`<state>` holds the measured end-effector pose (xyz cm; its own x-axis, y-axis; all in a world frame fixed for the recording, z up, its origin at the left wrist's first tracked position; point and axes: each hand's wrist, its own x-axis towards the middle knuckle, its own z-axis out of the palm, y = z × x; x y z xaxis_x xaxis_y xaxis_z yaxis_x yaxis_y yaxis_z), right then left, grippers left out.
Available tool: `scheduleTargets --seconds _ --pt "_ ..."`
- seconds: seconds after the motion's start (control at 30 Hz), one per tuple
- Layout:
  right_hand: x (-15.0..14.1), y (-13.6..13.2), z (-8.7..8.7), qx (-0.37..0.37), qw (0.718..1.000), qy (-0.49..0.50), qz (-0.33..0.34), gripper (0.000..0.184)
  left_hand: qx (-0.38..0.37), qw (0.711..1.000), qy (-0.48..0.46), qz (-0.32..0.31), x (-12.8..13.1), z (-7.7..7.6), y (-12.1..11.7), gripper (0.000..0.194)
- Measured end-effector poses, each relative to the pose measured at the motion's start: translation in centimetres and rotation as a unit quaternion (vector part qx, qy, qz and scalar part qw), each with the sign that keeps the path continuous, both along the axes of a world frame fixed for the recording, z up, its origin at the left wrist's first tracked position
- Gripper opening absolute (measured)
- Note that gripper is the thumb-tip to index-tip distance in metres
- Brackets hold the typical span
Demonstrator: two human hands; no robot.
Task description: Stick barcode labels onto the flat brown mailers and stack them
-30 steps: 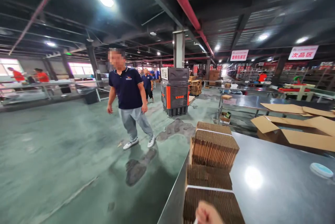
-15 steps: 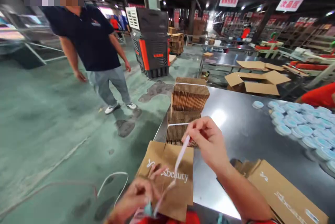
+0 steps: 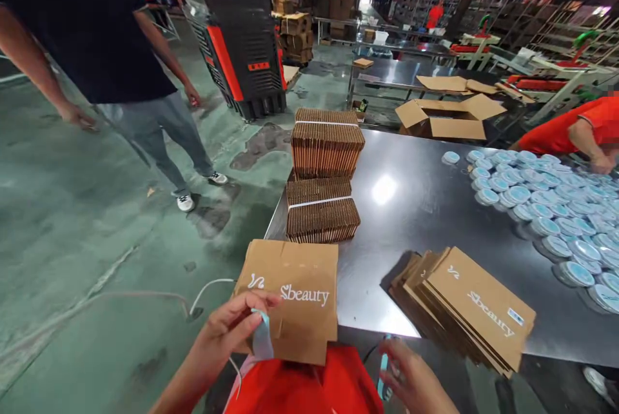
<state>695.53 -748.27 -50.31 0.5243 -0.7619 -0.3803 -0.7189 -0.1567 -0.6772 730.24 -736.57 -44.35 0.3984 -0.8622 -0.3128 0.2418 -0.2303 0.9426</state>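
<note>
My left hand (image 3: 236, 327) is closed in a pinch on a short light-blue strip (image 3: 262, 336), which hangs in front of a flat brown cardboard box (image 3: 304, 266) printed "Sbeauty". The box lies at the table's near left corner, partly over my red clothing. At the lower right, my right hand (image 3: 409, 375) is curled beside a narrow light-blue object (image 3: 383, 372) below the table's edge. The fingers partly cover that object, and its kind is unclear. Right of the box, a fanned stack of flat printed boxes (image 3: 483, 301) rests on the table.
Two strapped bundles of folded cardboard (image 3: 322, 211) stand along the metal table's (image 3: 406, 207) left edge. Many round blue-lidded containers (image 3: 546, 227) cover its right side. A co-worker's red sleeve (image 3: 570, 124) reaches in there. Another person (image 3: 97, 46) stands on the left.
My right hand has moved down from above the box to the lower right; the white strip it held no longer shows there. My left hand has risen slightly with the light-blue strip. The view has shifted.
</note>
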Motion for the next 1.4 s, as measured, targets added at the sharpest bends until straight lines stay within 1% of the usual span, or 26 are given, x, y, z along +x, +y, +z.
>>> scheduleTargets --seconds 0.07,0.1,0.17,0.2,0.27,0.33,0.4,0.43,0.47,0.53,0.6,0.63,0.7,0.73,0.8,0.93,1.07,1.17,1.23,1.3,1.33,1.37,1.4 --pt "3.7 -0.5 -1.5 -0.012 0.993 -0.100 -0.058 0.031 -0.002 0.999 -0.018 0.038 0.4 0.3 1.1 0.032" --pt "5.8 -1.0 -2.0 -0.032 0.987 -0.138 -0.079 0.037 0.006 0.998 -0.020 0.061 0.5 0.4 1.9 0.033" --pt "9.8 -2.4 -2.7 -0.084 0.973 -0.183 -0.116 0.049 0.038 0.996 -0.010 0.082 0.6 0.2 3.7 0.037" --pt "11.5 -3.3 -2.8 -0.106 0.966 -0.195 -0.130 0.053 0.053 0.996 0.002 0.073 0.5 -0.1 4.7 0.039" --pt "14.0 -5.3 -2.4 -0.118 0.957 -0.223 -0.143 0.056 0.075 0.997 0.033 0.018 0.0 -0.8 6.5 0.041" --pt "15.8 -7.6 -1.5 -0.088 0.957 -0.254 -0.112 0.053 0.087 0.993 0.055 -0.053 -0.7 -1.8 7.7 0.042" --pt "17.2 -9.6 -0.2 -0.063 0.963 -0.259 -0.043 0.049 0.098 0.987 0.054 -0.118 -1.3 -3.0 8.1 0.043" --pt "17.9 -10.5 0.5 -0.069 0.967 -0.244 -0.006 0.047 0.099 0.984 0.039 -0.141 -1.5 -3.6 8.0 0.042" --pt "18.7 -11.1 1.2 -0.093 0.971 -0.217 0.029 0.044 0.093 0.983 0.015 -0.156 -1.6 -4.1 7.8 0.041" --pt "20.3 -11.6 2.8 -0.177 0.970 -0.136 0.095 0.041 0.074 0.981 -0.040 -0.176 -1.7 -5.2 7.1 0.034" --pt "21.9 -11.2 4.4 -0.252 0.954 -0.031 0.160 0.037 0.063 0.976 -0.077 -0.196 -1.7 -5.9 6.6 0.025" --pt "22.5 -10.8 5.1 -0.270 0.944 0.020 0.192 0.035 0.063 0.973 -0.087 -0.206 -1.6 -6.1 6.4 0.020" --pt "23.3 -9.5 6.1 -0.277 0.927 0.097 0.234 0.034 0.069 0.965 -0.102 -0.230 -1.3 -6.2 6.1 0.012" --pt "23.6 -8.8 6.3 -0.278 0.923 0.118 0.240 0.035 0.069 0.963 -0.109 -0.236 -1.2 -6.2 6.0 0.010" --pt "23.7 -7.4 6.4 -0.290 0.919 0.129 0.234 0.034 0.060 0.963 -0.115 -0.238 -1.0 -6.1 5.9 0.010" --pt "23.4 -4.9 5.7 -0.327 0.914 0.130 0.204 0.031 0.036 0.969 -0.086 -0.230 -0.7 -6.3 5.8 0.008" --pt "23.6 -3.5 4.7 -0.345 0.912 0.146 0.167 0.030 0.020 0.975 -0.069 -0.212 -0.7 -6.6 6.4 0.016" --pt "23.8 -3.4 4.2 -0.351 0.920 0.109 0.137 0.029 0.002 0.974 -0.086 -0.210 -0.8 -5.8 7.4 0.024" --pt "23.3 -2.9 4.5 -0.373 0.923 0.041 0.090 0.029 -0.014 0.973 -0.109 -0.201 -0.9 -4.6 7.9 0.027" --pt "22.3 -1.5 5.5 -0.390 0.918 -0.059 0.032 0.030 -0.033 0.978 -0.115 -0.171 -1.2 -2.8 8.0 0.027" --pt "21.6 -0.4 6.3 -0.383 0.916 -0.115 0.008 0.030 -0.040 0.983 -0.105 -0.147 -1.5 -1.9 7.9 0.027" --pt "20.9 0.9 7.1 -0.361 0.917 -0.168 -0.007 0.029 -0.044 0.988 -0.085 -0.119 -1.9 -1.1 7.7 0.026" --pt "20.1 2.5 7.8 -0.323 0.922 -0.216 -0.010 0.028 -0.047 0.993 -0.064 -0.090 -2.3 -0.4 7.4 0.025"
